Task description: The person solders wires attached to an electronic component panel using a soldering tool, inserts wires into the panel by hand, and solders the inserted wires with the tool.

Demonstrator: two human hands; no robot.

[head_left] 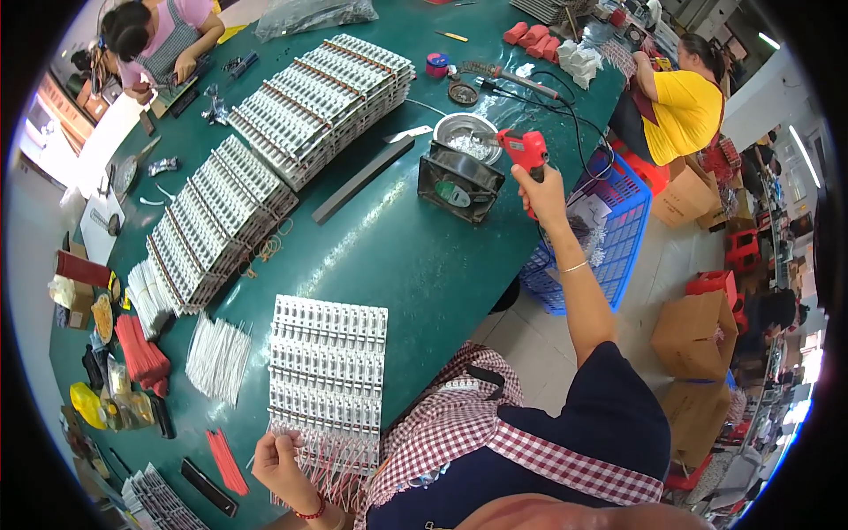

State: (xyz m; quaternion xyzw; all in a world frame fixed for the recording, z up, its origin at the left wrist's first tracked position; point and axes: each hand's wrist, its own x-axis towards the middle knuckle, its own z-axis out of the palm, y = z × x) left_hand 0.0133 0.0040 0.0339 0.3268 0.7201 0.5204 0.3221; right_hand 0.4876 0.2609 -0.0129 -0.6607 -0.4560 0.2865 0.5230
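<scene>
My right hand (541, 190) is wrapped round the grip of a red pistol-shaped soldering gun (525, 148). Its tip points left, over the rim of a metal bowl (444, 124) with whitish bits inside. A black square fan (459, 184) stands right in front of the bowl. At the lower left corner of a white panel of small boards (328, 353), my left hand (279, 452) has its fingers pinched together; what they hold is too small to make out. Thin red and white wires (340, 459) spread over the near rows of this panel and hang off its edge.
Tall stacks of white board panels (322, 97) fill the far left. White wire bundles (219, 359) and red wire bundles (227, 462) lie left of the panel. A grey bar (362, 179) lies mid-table. Beside the table is a blue basket (629, 243). Two people sit at the far sides.
</scene>
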